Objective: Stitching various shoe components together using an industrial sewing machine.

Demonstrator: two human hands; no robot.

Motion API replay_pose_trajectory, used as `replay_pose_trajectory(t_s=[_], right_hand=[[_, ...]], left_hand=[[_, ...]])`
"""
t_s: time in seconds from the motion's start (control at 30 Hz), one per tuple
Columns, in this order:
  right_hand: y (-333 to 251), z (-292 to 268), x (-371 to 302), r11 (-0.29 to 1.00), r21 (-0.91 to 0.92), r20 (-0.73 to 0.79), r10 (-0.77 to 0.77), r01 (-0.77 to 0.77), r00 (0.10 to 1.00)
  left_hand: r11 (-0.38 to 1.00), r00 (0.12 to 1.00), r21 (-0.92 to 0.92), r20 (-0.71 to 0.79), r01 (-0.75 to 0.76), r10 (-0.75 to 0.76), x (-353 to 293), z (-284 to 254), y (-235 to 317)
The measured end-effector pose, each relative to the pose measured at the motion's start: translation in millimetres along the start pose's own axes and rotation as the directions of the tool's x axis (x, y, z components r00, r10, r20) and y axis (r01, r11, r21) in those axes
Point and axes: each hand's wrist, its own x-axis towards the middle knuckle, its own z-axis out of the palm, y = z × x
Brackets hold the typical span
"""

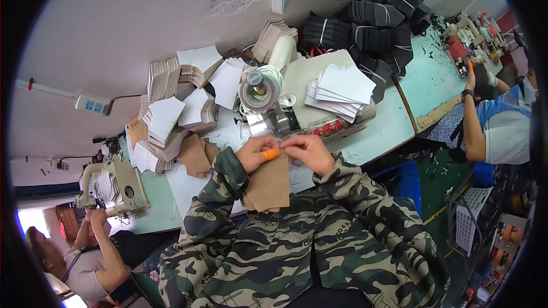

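Observation:
My left hand [257,153], with an orange cover on one finger, is closed on brown sheet pieces [268,185] that hang down toward my lap. My right hand [309,153] is beside it, thumb and fingertips pinched together by the top edge of the pieces; what lies in that pinch is too small to make out. Just beyond both hands stands a sewing machine [281,60] with a round metal head end [258,88]. White cut pieces [342,88] lie in a loose stack on the machine's bed, to the right.
Bundled stacks of white-topped pieces [162,117] and loose brown pieces [195,155] crowd the table's left. Tied black bundles [371,31] are heaped at the back right. A blue bin [406,185] stands below the right edge. Co-workers sit at machines to the left [94,251] and right [502,120].

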Motion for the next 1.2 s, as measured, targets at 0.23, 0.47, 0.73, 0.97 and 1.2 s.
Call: replay_pose_trajectory(t_s=[0.23, 0.47, 0.73, 0.97, 1.2], right_hand=[[-14.1, 0.9, -3.3, 0.972, 0.102, 0.005, 0.214, -0.214, 0.977], [6.8, 7.4, 2.9, 0.988, -0.155, -0.264, -0.023, -0.019, 0.964], [8.0, -17.6, -16.0, 0.933, 0.169, -0.007, 0.325, -0.319, 0.946], [-22.0, -44.4, -26.1, 0.972, -0.191, -0.354, -0.196, 0.134, 0.914], [-45.5, -78.4, -32.1, 0.379, -0.926, -0.267, -0.638, -0.008, 0.723]], left_hand=[[0.984, 0.996, 0.172, -0.079, 0.05, -0.037, -1.5, -1.9, 7.7], [0.995, 0.992, 0.085, -0.115, -0.049, 0.058, 0.3, -1.5, 3.0], [0.747, 0.963, 0.66, -0.241, 0.073, 0.118, 17.2, -32.3, 8.0], [0.758, 0.977, 0.629, -0.205, 0.174, -0.054, 25.2, -21.3, -0.6], [0.954, 0.997, 0.288, 0.014, -0.082, 0.081, 5.8, 51.8, -4.9]])
